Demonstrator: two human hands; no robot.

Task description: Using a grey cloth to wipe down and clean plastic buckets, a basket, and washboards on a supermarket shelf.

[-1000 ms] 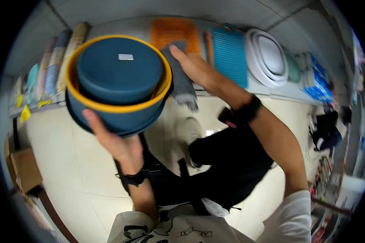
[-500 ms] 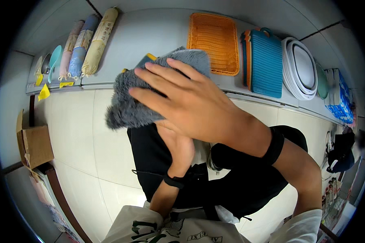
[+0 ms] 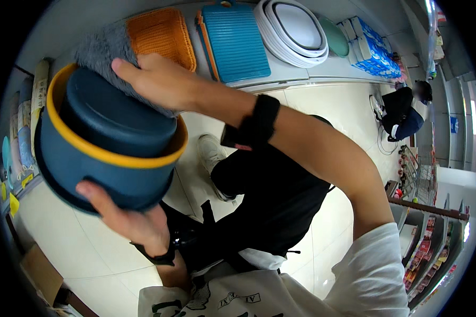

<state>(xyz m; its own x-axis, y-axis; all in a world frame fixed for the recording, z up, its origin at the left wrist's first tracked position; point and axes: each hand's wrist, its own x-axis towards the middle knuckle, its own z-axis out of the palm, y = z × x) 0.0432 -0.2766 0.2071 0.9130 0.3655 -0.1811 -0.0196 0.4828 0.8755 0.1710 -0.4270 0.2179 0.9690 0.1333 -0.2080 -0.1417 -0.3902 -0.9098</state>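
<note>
Bright light on the pale floor (image 3: 106, 243), strong fisheye bowing, black rounded corners.

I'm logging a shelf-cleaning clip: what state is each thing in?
Left hand: closed on the yellow-rimmed blue container
Yellow-rimmed blue container: held up, tilted
Inner blue piece: sitting inside the yellow rim
Right hand: gripping the grey cloth
Grey cloth: held, fluffy
Orange basket: on the shelf, partly hidden
Blue ridged board: lying on shelf
White basins: stacked on shelf
</note>
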